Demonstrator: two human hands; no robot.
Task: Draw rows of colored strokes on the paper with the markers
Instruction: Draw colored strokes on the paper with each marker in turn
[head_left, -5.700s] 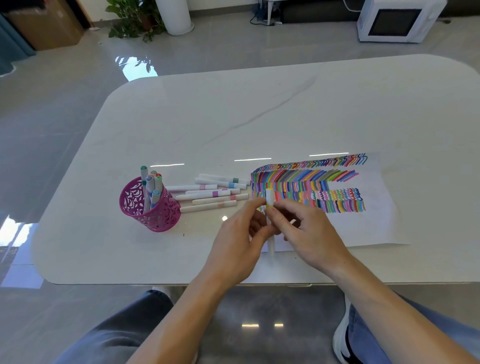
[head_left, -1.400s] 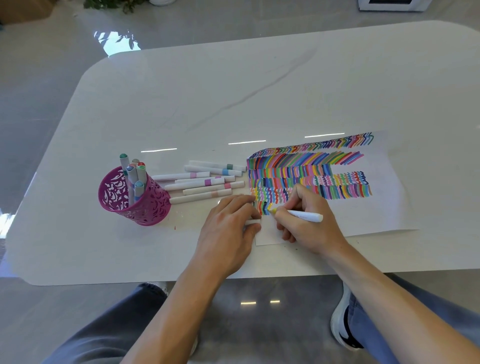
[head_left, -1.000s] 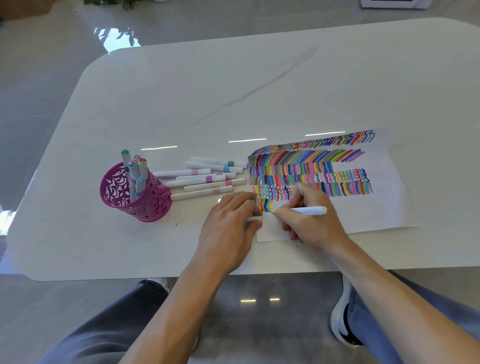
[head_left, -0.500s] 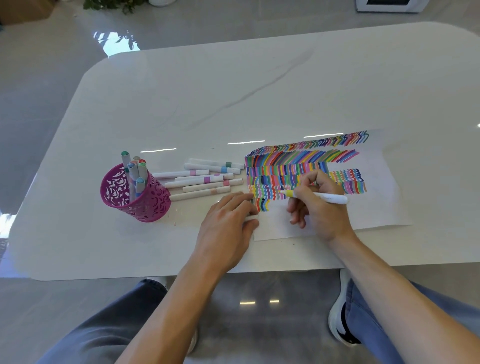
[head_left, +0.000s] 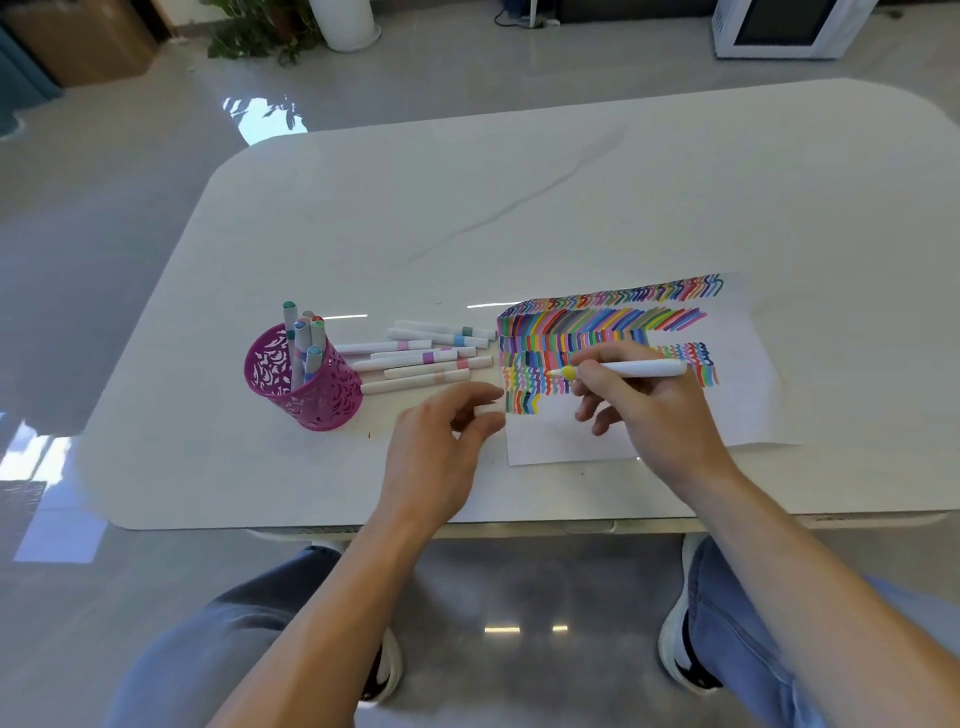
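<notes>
While my right hand (head_left: 641, 415) grips the yellow-tipped marker (head_left: 628, 369) over the paper (head_left: 743, 400) (table's (head_left: 467, 208) front edge), left hand (head_left: 436, 452) pinching a white cap (head_left: 482, 410)

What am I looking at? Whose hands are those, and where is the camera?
There is no robot here. These are a person's two bare hands. The camera sits on the person's head and looks down, so you see just what they see.

The right hand holds a white marker with a yellow tip over the paper, which already has rows of coloured strokes. The left hand pinches a small white piece, probably the marker's cap.

On the white table, more markers lie beside the paper. A pink cup holds a few standing up.
</notes>
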